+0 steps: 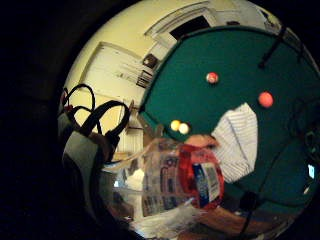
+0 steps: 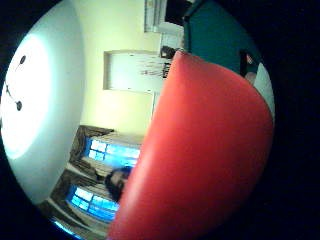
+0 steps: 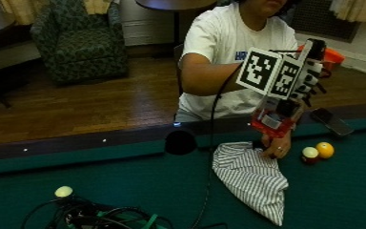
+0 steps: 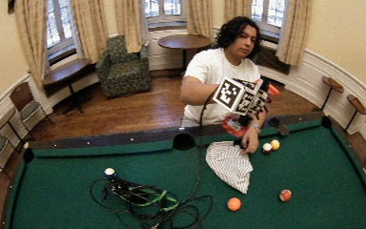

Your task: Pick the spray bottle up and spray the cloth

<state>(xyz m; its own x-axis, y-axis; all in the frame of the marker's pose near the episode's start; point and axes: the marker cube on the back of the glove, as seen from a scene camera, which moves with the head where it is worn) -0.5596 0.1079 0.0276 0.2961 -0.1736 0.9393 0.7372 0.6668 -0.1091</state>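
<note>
Clearly the gloved right hand [image 3: 297, 71] is wrapped around the spray bottle [image 3: 278, 114], holding it up above the striped cloth [image 3: 249, 179], which lies spread on the green table [image 3: 106, 181]. The bare hand [image 3: 277, 143] rests on the cloth's edge near two balls [image 3: 317, 151]. The clear bottle looks light, stiff and smooth, probably slippery; the neck under its orange head seems the safest hold.
</note>
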